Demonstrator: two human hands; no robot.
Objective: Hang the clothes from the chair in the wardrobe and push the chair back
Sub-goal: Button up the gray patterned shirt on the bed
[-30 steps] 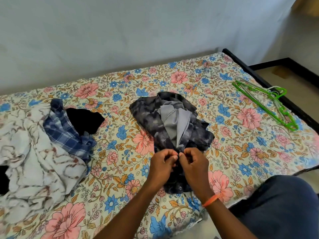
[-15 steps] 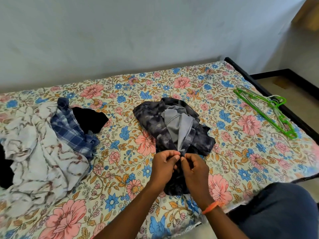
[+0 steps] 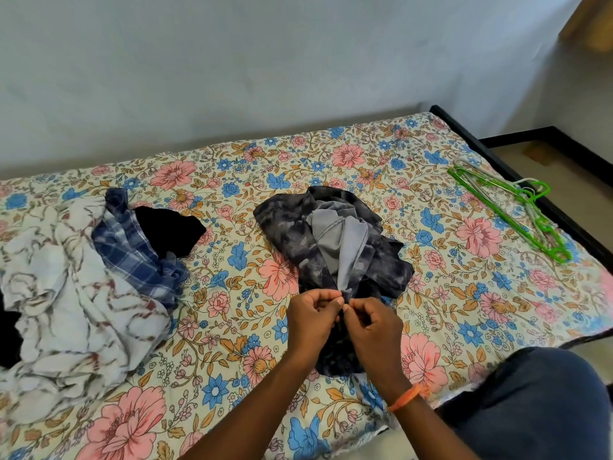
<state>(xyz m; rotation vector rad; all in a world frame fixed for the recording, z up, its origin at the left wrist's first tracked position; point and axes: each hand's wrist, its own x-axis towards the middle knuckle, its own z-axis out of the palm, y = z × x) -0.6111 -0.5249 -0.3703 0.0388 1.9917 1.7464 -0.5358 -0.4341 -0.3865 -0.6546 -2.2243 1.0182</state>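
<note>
Nearest us, at the lower right, sits our knee (image 3: 530,403) in dark blue-grey cloth, just off the edge of the bed (image 3: 232,376), whose sheet is printed with pink and blue flowers. Our two forearms reach up from the bottom edge; an orange band (image 3: 405,397) circles the right wrist. Our left hand (image 3: 310,318) and right hand (image 3: 374,325) meet over the near part of the dark mottled shirt (image 3: 295,237), knuckles almost touching. On both hands the fingers are curled in tight, and thumb and fingertips pinch the shirt's front edge where the two sides come together; what exactly lies between the fingertips is too small for us to tell. The shirt lies crumpled in the middle of the bed, its paler grey inside (image 3: 345,247) showing in a strip that runs up from our hands, and its near end is tucked under our wrists.

To the left lies a heap of other clothes: a white garment with brownish marbling (image 3: 76,313) closest, a blue checked shirt (image 3: 132,250) lying over its far edge, and a black piece (image 3: 169,230) touching the checked one. Farther off at the right, near the bed's dark frame (image 3: 580,237), a few green hangers (image 3: 507,210) lie stacked flat on the sheet. Beyond the bed rises a plain pale wall (image 3: 265,68)
</note>
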